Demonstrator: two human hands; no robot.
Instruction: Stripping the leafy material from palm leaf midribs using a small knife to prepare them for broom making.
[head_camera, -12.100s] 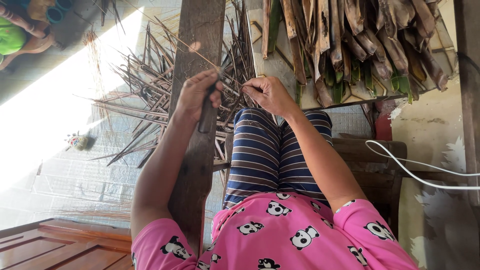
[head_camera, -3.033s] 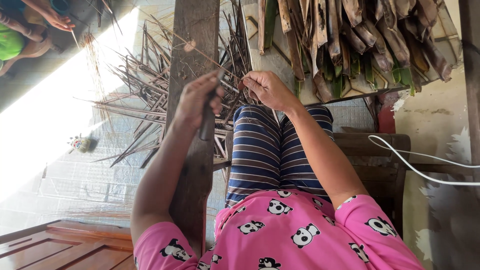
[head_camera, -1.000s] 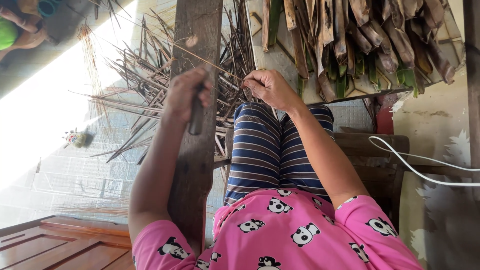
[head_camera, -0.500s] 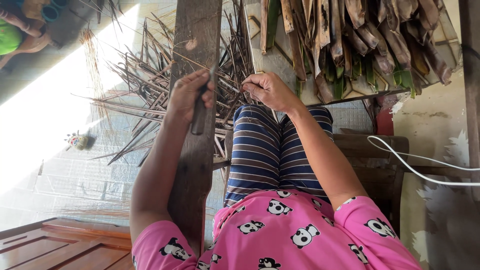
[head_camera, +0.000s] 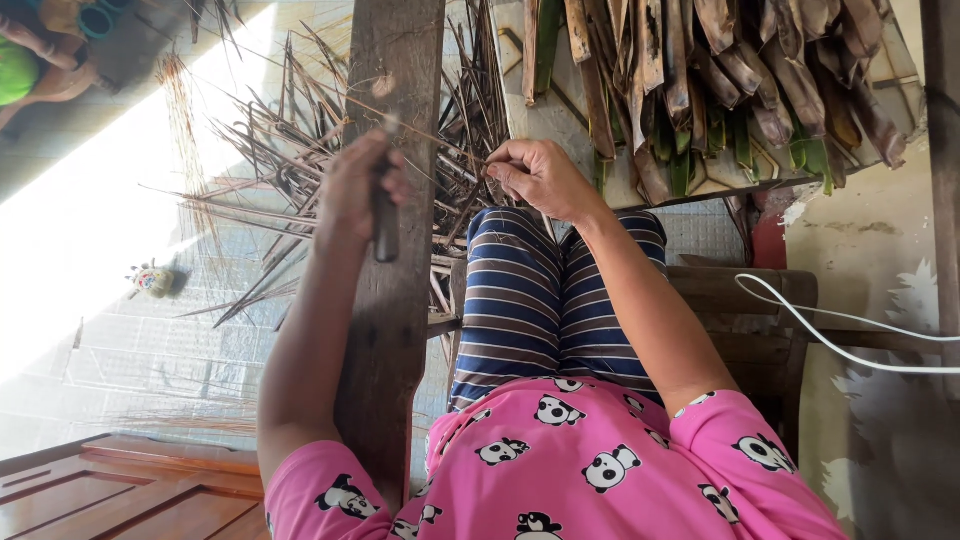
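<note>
Pink panda-print shirt nearest, cut off by the lower edge, above striped blue trousers (head_camera: 545, 300). Dark wooden plank (head_camera: 390, 300) running away from the lap toward the floor. Left hand (head_camera: 355, 185) resting on the plank, forearm stretched straight along it, fingers wrapped around a dark knife handle (head_camera: 385, 225); blade hidden behind the hand, hard to make out. Right hand (head_camera: 540, 175) raised past the knees, wrist bent, fingers pinched narrow on a thin leaf rib (head_camera: 440, 135) stretched slantwise across the plank between both hands; far end lost in blur. Beyond, a heap of dry dark strips (head_camera: 270, 170) on the tiled floor. Farther right, a bundle of brown and green palm leaves (head_camera: 720, 90), tops cut off. White cable (head_camera: 850, 345) at right. Another person's arm (head_camera: 45, 70) in the far left corner, mostly out of view.
</note>
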